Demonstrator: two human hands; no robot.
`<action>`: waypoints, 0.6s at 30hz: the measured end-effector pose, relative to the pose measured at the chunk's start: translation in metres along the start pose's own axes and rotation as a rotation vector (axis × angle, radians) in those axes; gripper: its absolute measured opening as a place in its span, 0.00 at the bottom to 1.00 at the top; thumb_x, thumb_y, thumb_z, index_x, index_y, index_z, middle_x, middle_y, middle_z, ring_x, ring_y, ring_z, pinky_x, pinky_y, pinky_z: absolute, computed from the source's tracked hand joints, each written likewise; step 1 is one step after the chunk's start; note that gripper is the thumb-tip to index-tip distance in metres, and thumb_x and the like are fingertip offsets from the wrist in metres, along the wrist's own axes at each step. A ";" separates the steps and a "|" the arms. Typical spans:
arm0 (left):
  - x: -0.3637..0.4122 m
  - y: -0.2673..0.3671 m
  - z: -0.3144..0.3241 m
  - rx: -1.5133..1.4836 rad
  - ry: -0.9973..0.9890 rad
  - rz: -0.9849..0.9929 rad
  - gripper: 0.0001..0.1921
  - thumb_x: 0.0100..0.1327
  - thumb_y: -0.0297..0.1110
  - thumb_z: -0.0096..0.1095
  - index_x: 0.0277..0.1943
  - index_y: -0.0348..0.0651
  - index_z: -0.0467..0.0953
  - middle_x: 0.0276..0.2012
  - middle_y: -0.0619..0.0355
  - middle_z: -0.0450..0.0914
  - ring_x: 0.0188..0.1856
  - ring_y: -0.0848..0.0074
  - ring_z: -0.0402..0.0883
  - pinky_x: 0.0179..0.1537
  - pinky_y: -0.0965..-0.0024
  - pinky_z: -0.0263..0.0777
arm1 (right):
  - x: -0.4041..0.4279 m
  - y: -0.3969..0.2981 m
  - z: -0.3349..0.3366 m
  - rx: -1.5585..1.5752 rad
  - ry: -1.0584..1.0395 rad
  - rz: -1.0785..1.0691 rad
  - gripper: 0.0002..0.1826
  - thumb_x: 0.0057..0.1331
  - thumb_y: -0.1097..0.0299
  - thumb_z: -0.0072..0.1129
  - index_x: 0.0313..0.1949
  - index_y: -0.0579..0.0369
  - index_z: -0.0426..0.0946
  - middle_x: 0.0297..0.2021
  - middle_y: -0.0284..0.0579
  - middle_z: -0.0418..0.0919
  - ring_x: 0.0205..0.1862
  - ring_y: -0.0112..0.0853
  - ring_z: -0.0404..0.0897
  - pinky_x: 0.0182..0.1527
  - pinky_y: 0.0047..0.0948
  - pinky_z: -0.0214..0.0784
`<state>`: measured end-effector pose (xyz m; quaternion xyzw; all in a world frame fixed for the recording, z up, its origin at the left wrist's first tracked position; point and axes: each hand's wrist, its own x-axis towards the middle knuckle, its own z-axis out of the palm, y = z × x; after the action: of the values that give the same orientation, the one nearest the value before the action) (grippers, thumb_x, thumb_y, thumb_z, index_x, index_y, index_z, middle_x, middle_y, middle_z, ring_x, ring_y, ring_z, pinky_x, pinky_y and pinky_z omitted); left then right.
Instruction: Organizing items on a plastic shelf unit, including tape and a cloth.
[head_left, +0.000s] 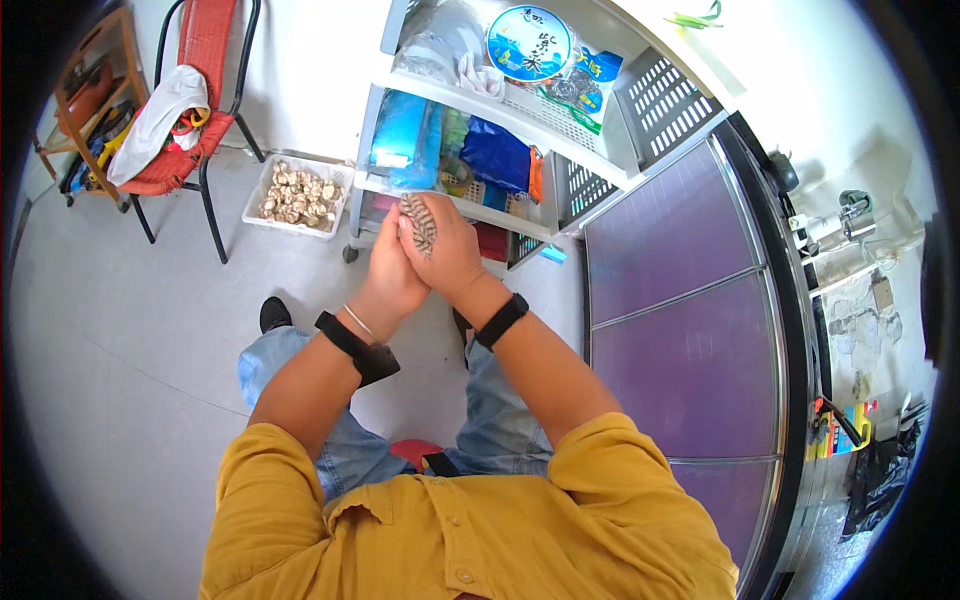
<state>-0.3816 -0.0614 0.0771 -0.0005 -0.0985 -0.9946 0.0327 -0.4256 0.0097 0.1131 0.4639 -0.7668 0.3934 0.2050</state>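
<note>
Both my hands are pressed together in front of a white plastic drawer rack (480, 199), around a small brown-and-cream striped bundle (420, 225). It looks soft or textured, and its exact kind I cannot tell. My left hand (394, 266) cups it from the left and below. Over its right side lie the fingers of my right hand (450, 244), hiding much of it. The middle drawer behind the hands holds a light-blue plastic-wrapped pack (409, 139), a dark-blue bag (495, 154) and a roll of tape (455, 176).
A white plastic basket (341, 180) of garlic bulbs (300, 199) stands on the floor left of the rack. Further left is a red woven chair (176, 161) with a white cloth (165, 120) on it. Purple cabinet doors (675, 352) stand at my right. Packaged food (529, 45) sits in the upper drawer.
</note>
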 end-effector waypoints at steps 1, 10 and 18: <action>-0.002 0.002 0.004 -0.008 0.002 -0.013 0.22 0.64 0.52 0.32 0.52 0.49 0.66 0.50 0.60 0.70 0.52 0.71 0.68 0.54 0.63 0.60 | 0.002 0.001 0.000 -0.009 -0.021 -0.012 0.15 0.54 0.67 0.54 0.40 0.58 0.68 0.36 0.50 0.72 0.37 0.45 0.73 0.37 0.35 0.67; -0.013 0.009 0.014 -0.019 -0.098 -0.086 0.25 0.63 0.54 0.32 0.53 0.49 0.64 0.53 0.60 0.68 0.55 0.70 0.65 0.56 0.65 0.55 | 0.019 0.006 -0.007 -0.051 -0.164 0.033 0.15 0.55 0.65 0.54 0.40 0.56 0.68 0.36 0.50 0.72 0.37 0.45 0.73 0.38 0.35 0.67; -0.029 0.027 0.043 -0.001 -0.267 -0.183 0.30 0.63 0.55 0.29 0.55 0.38 0.61 0.53 0.48 0.67 0.52 0.62 0.69 0.54 0.62 0.59 | 0.016 0.098 -0.056 -0.160 0.061 0.212 0.16 0.56 0.61 0.54 0.40 0.57 0.71 0.36 0.50 0.74 0.38 0.43 0.74 0.42 0.35 0.66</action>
<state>-0.3514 -0.0771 0.1242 -0.1237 -0.1010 -0.9846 -0.0717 -0.5218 0.0706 0.1177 0.3504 -0.8338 0.3644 0.2220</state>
